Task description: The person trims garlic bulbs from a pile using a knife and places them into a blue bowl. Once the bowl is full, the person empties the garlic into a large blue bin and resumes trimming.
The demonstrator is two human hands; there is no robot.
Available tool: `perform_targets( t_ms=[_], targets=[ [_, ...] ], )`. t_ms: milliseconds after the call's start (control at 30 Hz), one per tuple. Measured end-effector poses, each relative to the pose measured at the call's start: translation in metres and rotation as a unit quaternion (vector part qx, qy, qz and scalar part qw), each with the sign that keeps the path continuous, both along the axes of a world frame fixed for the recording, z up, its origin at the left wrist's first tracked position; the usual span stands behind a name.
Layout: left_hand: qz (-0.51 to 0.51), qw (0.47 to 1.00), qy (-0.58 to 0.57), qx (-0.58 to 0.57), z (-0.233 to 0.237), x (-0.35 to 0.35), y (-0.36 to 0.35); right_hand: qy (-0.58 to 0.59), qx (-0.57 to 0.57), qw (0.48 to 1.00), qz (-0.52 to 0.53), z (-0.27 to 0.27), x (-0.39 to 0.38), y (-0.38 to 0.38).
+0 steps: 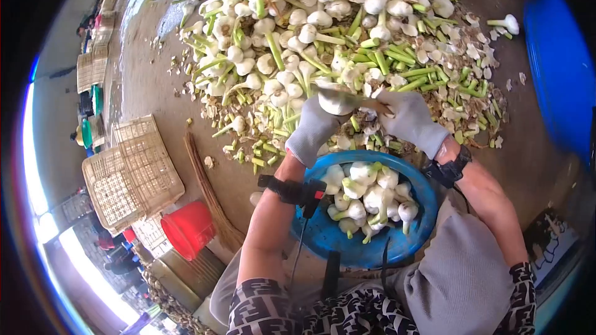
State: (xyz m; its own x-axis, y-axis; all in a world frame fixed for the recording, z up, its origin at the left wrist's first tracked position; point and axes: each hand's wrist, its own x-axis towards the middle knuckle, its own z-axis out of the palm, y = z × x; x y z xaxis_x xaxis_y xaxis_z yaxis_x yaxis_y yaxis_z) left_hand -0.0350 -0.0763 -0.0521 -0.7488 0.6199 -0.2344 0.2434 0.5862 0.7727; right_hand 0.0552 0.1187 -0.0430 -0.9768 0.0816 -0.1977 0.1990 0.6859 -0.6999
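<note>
In a grey-white glove, my left hand (312,129) is closed around a white garlic bulb (334,107). My right hand (410,121), gloved the same way, grips a knife (375,107) by its handle, and the blade lies across the bulb in this view. Both hands are over the near edge of a big heap of garlic (273,80) with green stalks, cut stem pieces and loose skins. Below them, between my legs, a blue basin (347,262) holds several trimmed garlic bulbs (374,197).
Beige plastic crates (133,170) stand on the left, with a red bucket (187,229) and a straw broom (208,189) beside them. A large blue container (559,68) is at the right. Single garlic bulbs (510,24) lie apart on the floor. People are far back on the left.
</note>
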Motion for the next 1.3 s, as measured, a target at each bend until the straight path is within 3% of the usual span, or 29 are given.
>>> perform_targets(
  t_ms=[67,100,200,300,367,467,733,833,867,900,933,1000,1033,1067,1100,1133,1200,1233,1267,1300],
  targets=[
    [-0.128,0.984,0.119,-0.039,-0.026,0.0,-0.012,0.109,0.007,0.991,0.076,0.025,-0.007,0.0],
    [-0.111,0.988,0.099,0.046,-0.028,0.004,-0.009,0.137,-0.009,0.988,0.066,0.028,-0.008,-0.003],
    [-0.044,0.997,0.048,0.042,0.008,0.014,0.011,0.057,0.006,0.997,0.055,0.024,-0.009,0.001],
    [-0.029,0.997,-0.004,0.074,0.026,0.025,0.022,0.083,-0.041,0.995,0.039,0.003,0.0,0.011],
    [0.068,0.984,-0.131,0.096,0.039,0.037,0.035,0.085,-0.062,0.994,0.036,-0.001,0.007,0.018],
    [0.111,0.97,-0.202,0.082,0.036,0.045,0.039,0.118,-0.079,0.99,0.009,-0.01,0.015,0.02],
    [0.161,0.964,-0.196,0.076,0.049,0.061,0.049,0.096,-0.079,0.992,0.03,-0.021,0.024,0.026],
    [0.161,0.977,-0.118,0.069,0.046,0.063,0.039,0.013,-0.053,0.997,-0.054,-0.032,0.029,0.036],
    [0.074,0.994,-0.012,0.073,0.07,0.06,0.033,-0.129,-0.164,0.961,-0.183,-0.036,0.032,0.059],
    [0.156,0.96,-0.126,0.195,0.085,0.062,0.031,-0.212,-0.112,0.931,-0.276,-0.075,0.041,0.088],
    [0.159,0.973,-0.092,0.14,0.092,0.062,0.033,-0.163,-0.042,0.941,-0.292,-0.072,0.051,0.101],
    [0.161,0.986,-0.03,0.026,0.106,0.057,0.039,-0.123,-0.166,0.932,-0.299,-0.033,0.051,0.079],
    [0.106,0.994,0.025,-0.002,0.098,0.052,0.049,-0.124,-0.347,0.89,-0.27,-0.026,0.041,0.073],
    [0.057,0.995,0.074,-0.036,0.09,0.051,0.057,-0.132,-0.516,0.816,-0.224,-0.021,0.034,0.064],
    [-0.032,0.995,0.095,-0.022,0.088,0.046,0.062,-0.108,-0.642,0.719,-0.244,-0.008,0.022,0.045],
    [-0.052,0.981,0.185,-0.039,0.088,0.047,0.065,-0.129,-0.69,0.671,-0.237,0.013,0.023,0.041],
    [0.101,0.956,0.274,-0.024,0.076,0.048,0.065,-0.096,-0.699,0.676,-0.21,0.022,0.02,0.039],
    [0.185,0.975,0.115,0.045,0.07,0.048,0.066,-0.081,-0.653,0.731,-0.18,0.027,0.015,0.042],
    [0.259,0.958,-0.054,0.11,0.065,0.056,0.064,-0.07,-0.604,0.779,-0.152,0.038,0.012,0.042],
    [0.326,0.903,-0.223,0.169,0.059,0.064,0.061,-0.061,-0.55,0.823,-0.125,0.045,0.012,0.041]
  ],
)
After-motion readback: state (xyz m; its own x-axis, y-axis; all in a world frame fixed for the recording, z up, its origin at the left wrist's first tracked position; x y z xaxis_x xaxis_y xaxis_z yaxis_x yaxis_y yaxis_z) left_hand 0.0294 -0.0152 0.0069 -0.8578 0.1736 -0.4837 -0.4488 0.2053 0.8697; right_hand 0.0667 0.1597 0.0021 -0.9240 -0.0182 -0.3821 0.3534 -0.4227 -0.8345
